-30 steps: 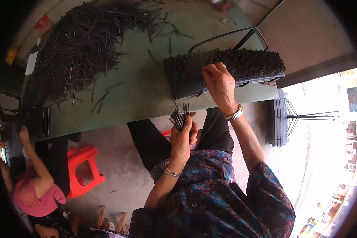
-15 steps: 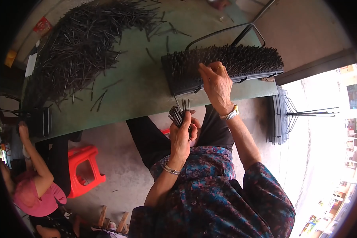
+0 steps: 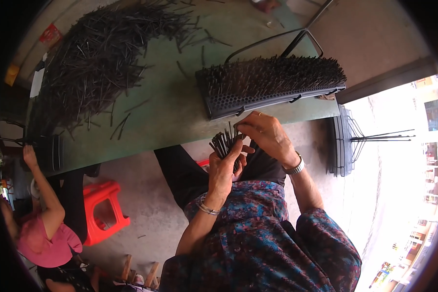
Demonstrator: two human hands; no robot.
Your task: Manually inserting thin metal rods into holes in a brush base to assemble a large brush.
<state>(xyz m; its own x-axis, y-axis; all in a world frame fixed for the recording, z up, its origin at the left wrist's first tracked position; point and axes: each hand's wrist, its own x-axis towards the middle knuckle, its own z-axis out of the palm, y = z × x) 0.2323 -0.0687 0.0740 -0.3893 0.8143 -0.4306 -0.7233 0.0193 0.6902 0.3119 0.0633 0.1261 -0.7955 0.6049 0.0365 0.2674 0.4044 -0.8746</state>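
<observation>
My left hand (image 3: 224,168) is closed round a bundle of thin dark sticks (image 3: 222,144), their tips pointing up and away from me. Fingers of my right hand (image 3: 267,136) are pinched at the top of this bundle, touching a stick there; whether it is loose from the rest cannot be made out. Just beyond my hands, on the table's near edge, lies a long black rack (image 3: 272,100) with a perforated face. Many dark sticks stand in its holes, while a strip of holes along the near left side is bare. A bent metal frame (image 3: 265,41) rises behind it.
On the green table (image 3: 165,107) a large heap of loose dark sticks (image 3: 97,58) covers the left. A co-worker in a pink top (image 3: 46,243) reaches toward another black rack (image 3: 51,151). A red stool (image 3: 107,214) stands on the floor; a similar rack (image 3: 343,141) is at right.
My right hand has come back from the rack to the bundle in my left hand. The left hand has stayed nearly in place. The co-worker's hand has shifted slightly upward.
</observation>
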